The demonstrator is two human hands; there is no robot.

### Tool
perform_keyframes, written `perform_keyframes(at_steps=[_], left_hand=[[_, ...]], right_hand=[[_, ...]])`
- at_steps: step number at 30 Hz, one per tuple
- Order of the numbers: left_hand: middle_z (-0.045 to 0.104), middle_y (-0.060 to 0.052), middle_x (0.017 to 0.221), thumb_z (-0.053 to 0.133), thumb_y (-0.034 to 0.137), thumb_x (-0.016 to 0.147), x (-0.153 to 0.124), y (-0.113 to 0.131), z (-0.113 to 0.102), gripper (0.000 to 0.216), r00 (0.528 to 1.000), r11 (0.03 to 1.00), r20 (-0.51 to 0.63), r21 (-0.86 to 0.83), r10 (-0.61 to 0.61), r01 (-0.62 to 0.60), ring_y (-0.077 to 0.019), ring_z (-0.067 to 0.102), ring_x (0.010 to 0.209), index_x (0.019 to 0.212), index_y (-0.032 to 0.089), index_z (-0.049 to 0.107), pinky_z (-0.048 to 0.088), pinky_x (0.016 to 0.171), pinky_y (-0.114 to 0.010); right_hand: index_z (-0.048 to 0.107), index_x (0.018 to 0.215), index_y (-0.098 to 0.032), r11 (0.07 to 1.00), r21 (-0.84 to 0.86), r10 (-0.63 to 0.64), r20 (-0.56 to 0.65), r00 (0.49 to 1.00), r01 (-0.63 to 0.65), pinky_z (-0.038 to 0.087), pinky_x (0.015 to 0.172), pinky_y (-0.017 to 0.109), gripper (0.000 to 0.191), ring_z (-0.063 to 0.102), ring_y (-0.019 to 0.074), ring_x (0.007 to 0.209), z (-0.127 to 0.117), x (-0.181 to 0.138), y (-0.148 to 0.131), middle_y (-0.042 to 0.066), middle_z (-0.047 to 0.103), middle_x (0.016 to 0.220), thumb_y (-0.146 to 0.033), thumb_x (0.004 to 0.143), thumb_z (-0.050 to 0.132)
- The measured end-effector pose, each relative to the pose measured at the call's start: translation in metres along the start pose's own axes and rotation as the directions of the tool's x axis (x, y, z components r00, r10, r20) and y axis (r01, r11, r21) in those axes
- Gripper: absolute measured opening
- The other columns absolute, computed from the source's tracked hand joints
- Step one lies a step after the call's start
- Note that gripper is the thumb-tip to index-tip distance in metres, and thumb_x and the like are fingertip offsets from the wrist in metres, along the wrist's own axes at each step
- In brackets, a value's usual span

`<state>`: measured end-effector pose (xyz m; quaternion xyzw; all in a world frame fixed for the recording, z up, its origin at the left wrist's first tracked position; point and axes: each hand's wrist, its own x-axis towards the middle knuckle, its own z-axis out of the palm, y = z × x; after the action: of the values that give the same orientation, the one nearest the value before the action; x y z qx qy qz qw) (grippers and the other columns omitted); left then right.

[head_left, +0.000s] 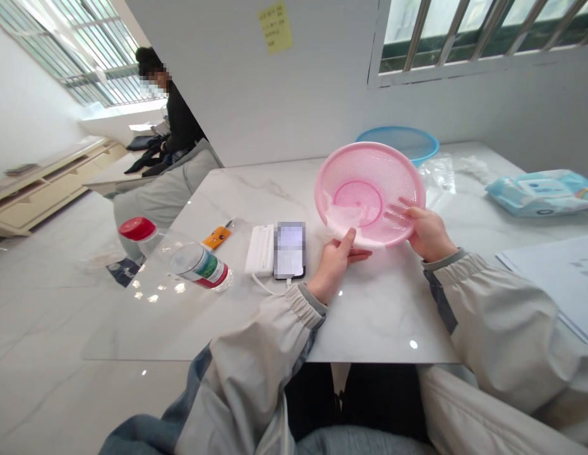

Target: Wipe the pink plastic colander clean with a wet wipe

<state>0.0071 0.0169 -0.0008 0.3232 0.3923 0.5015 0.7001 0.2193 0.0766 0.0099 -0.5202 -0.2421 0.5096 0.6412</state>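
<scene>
A round pink mesh basket (400, 180) is held tilted above the table, its inside facing me. My right hand (427, 232) grips its right rim, with the fingers showing through the mesh on the inside. At the lower left rim, my left hand (334, 262) pinches a thin white wipe (342, 218) against the basket, the thumb on top and the fingers below. The wipe spreads over the lower left inner wall. Behind the pink basket, a blue mesh basket (398, 134) sits on the table, partly hidden.
Left of my hands are a phone (290, 249), a white power bank (259, 251) with a cable, an orange tag (216, 237) and a red-capped bottle (203, 268). On the right lie clear plastic (438, 174), a wipes pack (542, 193) and paper (559, 272). A person (177, 120) sits far left.
</scene>
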Motion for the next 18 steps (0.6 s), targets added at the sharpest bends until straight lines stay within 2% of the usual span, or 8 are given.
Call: perform_keyframes(at_steps=[3,6,9,14,18], left_hand=[[0.075,-0.009,0.094,0.091,0.054,0.09,-0.003,0.002,0.0,0.048,0.997,0.998,0.055,0.033,0.06,-0.062,-0.0234,0.081,0.088,0.101,0.012,0.072,0.066,0.092,-0.038],[0.075,-0.006,0.093,0.095,0.05,0.086,-0.004,0.002,-0.001,0.047,0.992,0.993,0.064,0.05,0.108,-0.112,-0.0181,0.078,0.085,0.105,0.014,0.071,0.062,0.085,-0.031],[0.073,-0.003,0.091,0.096,0.047,0.084,-0.003,0.001,-0.003,0.046,0.992,0.992,0.017,0.042,0.122,-0.122,-0.0155,0.075,0.08,0.106,0.015,0.07,0.058,0.08,-0.03],[0.066,0.002,0.082,0.094,0.043,0.087,0.0,-0.002,-0.005,0.041,0.991,0.992,-0.033,0.002,0.127,-0.127,-0.0135,0.071,0.073,0.092,0.018,0.061,0.054,0.078,-0.029],[0.064,0.004,0.079,0.089,0.04,0.092,0.001,0.0,-0.003,0.04,0.988,0.99,-0.065,-0.005,0.14,-0.14,-0.0133,0.07,0.071,0.09,0.02,0.055,0.051,0.075,-0.028]], right_hand=[[0.074,0.12,-0.021,0.998,0.039,-0.041,-0.073,0.996,0.044,0.07,0.078,0.033,0.048,0.083,0.0213,0.099,-0.001,0.002,0.001,0.007,0.082,0.116,-0.003,0.078,0.063],[0.073,0.122,-0.023,0.992,0.07,-0.093,-0.123,0.988,0.103,0.07,0.073,0.035,0.049,0.084,0.0243,0.101,-0.004,0.008,0.003,0.007,0.082,0.123,-0.005,0.077,0.064],[0.073,0.121,-0.025,0.989,0.068,-0.121,-0.135,0.983,0.131,0.07,0.073,0.04,0.047,0.083,0.0285,0.105,-0.008,0.014,0.006,0.007,0.082,0.125,-0.01,0.077,0.067],[0.073,0.113,-0.028,0.987,0.064,-0.138,-0.1,0.985,0.145,0.071,0.084,0.049,0.036,0.082,0.0317,0.111,-0.011,0.02,0.011,0.006,0.082,0.115,-0.019,0.078,0.073],[0.074,0.107,-0.027,0.988,0.08,-0.116,-0.147,0.982,0.129,0.072,0.084,0.049,0.033,0.081,0.0314,0.11,-0.01,0.021,0.013,0.007,0.081,0.113,-0.017,0.076,0.07]])
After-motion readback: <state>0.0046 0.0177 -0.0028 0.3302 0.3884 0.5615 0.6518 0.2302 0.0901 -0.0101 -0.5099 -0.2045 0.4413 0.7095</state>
